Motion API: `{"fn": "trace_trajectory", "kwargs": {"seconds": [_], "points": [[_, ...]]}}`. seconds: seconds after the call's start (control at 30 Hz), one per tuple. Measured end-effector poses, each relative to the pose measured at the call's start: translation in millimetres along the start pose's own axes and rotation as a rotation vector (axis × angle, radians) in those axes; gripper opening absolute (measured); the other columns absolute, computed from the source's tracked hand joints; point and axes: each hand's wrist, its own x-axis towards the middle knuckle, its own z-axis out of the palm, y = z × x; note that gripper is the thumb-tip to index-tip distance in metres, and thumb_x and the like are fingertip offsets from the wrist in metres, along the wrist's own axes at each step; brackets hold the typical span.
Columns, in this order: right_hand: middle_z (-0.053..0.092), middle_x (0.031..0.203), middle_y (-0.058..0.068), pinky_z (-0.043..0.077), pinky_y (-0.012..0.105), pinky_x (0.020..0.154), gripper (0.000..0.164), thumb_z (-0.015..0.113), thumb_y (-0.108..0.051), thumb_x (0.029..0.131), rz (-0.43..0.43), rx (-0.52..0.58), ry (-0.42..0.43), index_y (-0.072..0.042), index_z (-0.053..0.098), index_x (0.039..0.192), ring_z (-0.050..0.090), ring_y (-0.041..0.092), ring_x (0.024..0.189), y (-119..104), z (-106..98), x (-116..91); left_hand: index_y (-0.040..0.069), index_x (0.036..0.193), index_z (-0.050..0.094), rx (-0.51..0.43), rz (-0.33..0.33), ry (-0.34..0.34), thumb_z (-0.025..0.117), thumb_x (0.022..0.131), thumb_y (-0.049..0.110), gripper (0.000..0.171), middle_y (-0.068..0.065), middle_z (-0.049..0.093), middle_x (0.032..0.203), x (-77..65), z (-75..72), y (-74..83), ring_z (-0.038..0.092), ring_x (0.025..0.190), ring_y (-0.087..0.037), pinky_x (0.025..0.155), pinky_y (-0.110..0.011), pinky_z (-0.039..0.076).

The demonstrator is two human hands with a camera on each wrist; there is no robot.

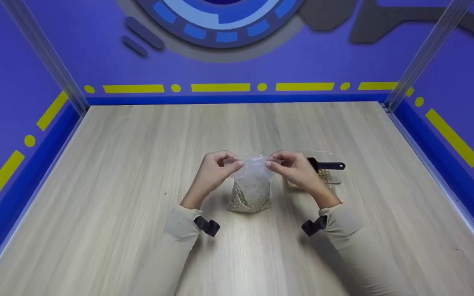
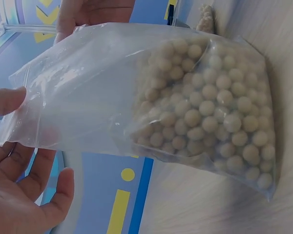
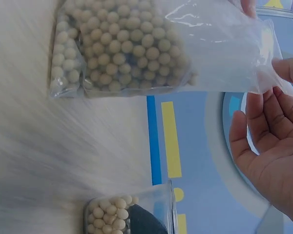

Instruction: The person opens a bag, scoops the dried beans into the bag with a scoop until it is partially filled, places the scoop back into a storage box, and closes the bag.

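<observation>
A clear zip bag (image 1: 253, 185), its lower part filled with small beige balls (image 2: 215, 107), stands upright on the table in front of me. My left hand (image 1: 219, 168) pinches the bag's top left corner between thumb and fingers. At the opposite top corner, my right hand (image 1: 292, 167) pinches the plastic in the same way. The bag's upper part is stretched flat between both hands, and the balls sit in its bottom. In the right wrist view the thumb presses on the bag's edge (image 3: 268, 53) while the little finger stands off it.
To the right, partly behind my right hand, is a clear box (image 3: 172, 207) with more beige balls (image 3: 107, 214) in it. A black scoop (image 1: 331, 165) rests in the box with its handle over the side. Blue panels (image 1: 228, 74) wall in the wooden table (image 1: 117, 164).
</observation>
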Motion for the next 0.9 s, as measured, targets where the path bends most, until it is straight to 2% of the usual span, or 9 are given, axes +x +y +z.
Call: {"fn": "trace_trajectory", "kwargs": {"seconds": [0.2,0.37,0.63,0.77,0.9], "points": [[0.063,0.077,0.003,0.040,0.017,0.056,0.018,0.068,-0.010,0.087,-0.014,-0.022,0.035,0.007,0.069,0.090,0.052,0.003,0.064,-1.2,4.0,-0.1,0.004,0.091,0.073,0.056,-0.022,-0.003,0.070,0.086,0.014,0.012,-0.009,0.072,0.093,-0.6,0.6,2.8,0.066,0.085,-0.015,0.077,-0.030,0.053],[0.064,0.078,0.009,0.040,0.016,0.056,0.017,0.068,-0.008,0.088,-0.027,-0.036,0.052,0.008,0.069,0.091,0.051,0.002,0.063,-3.3,6.7,-1.1,0.002,0.091,0.071,0.092,-0.002,-0.006,0.068,0.087,0.013,0.013,-0.012,0.073,0.097,-1.1,0.7,4.6,0.069,0.095,-0.024,0.086,-0.038,0.054],[0.063,0.080,0.003,0.041,0.016,0.057,0.018,0.066,-0.008,0.088,-0.009,0.012,0.017,0.009,0.068,0.095,0.052,0.003,0.064,-1.9,5.5,-0.4,0.003,0.092,0.070,0.050,-0.020,-0.054,0.067,0.088,0.015,0.013,-0.011,0.072,0.101,-1.1,-0.1,4.5,0.068,0.100,-0.024,0.086,-0.037,0.054],[0.066,0.085,0.007,0.044,0.017,0.060,0.020,0.066,-0.010,0.089,-0.007,0.021,-0.003,0.008,0.068,0.098,0.055,0.004,0.067,-2.0,6.3,0.5,0.003,0.093,0.070,0.030,-0.031,-0.060,0.068,0.087,0.017,0.015,-0.011,0.071,0.103,0.4,2.9,2.9,0.067,0.105,-0.024,0.091,-0.038,0.052],[0.068,0.089,0.014,0.047,0.018,0.064,0.021,0.067,-0.013,0.089,-0.021,0.001,-0.016,0.006,0.069,0.097,0.058,0.006,0.071,-2.4,8.4,1.4,0.003,0.092,0.071,0.031,-0.036,-0.050,0.070,0.086,0.017,0.015,-0.010,0.071,0.099,1.2,4.8,2.8,0.067,0.101,-0.023,0.091,-0.037,0.052]]}}
